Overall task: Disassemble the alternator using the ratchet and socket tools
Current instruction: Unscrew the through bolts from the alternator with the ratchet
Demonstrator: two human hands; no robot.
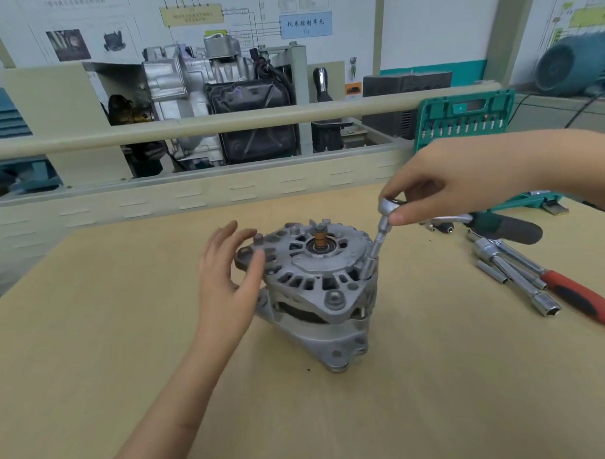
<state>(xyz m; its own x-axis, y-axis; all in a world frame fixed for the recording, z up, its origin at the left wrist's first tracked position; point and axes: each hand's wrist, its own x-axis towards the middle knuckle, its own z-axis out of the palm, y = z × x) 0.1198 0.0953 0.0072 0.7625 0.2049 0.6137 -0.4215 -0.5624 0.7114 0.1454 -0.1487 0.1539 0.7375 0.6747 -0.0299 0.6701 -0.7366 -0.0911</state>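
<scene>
A grey cast alternator (317, 290) stands on the wooden table (126, 338), shaft end up with a copper-coloured ring at its centre. My left hand (227, 283) rests against its left side, fingers spread, thumb on the housing. My right hand (457, 186) pinches the head of a ratchet (389, 205). From that head a socket extension (374, 251) slants down to the alternator's right rim. The ratchet's dark green handle (510, 227) points right, level above the table.
On the table to the right lie a red-handled tool (584, 298) and several long chrome sockets (515, 273). A green socket case (465, 120) stands open at the back right. Behind the table rail (222, 124) sits a cutaway gearbox display.
</scene>
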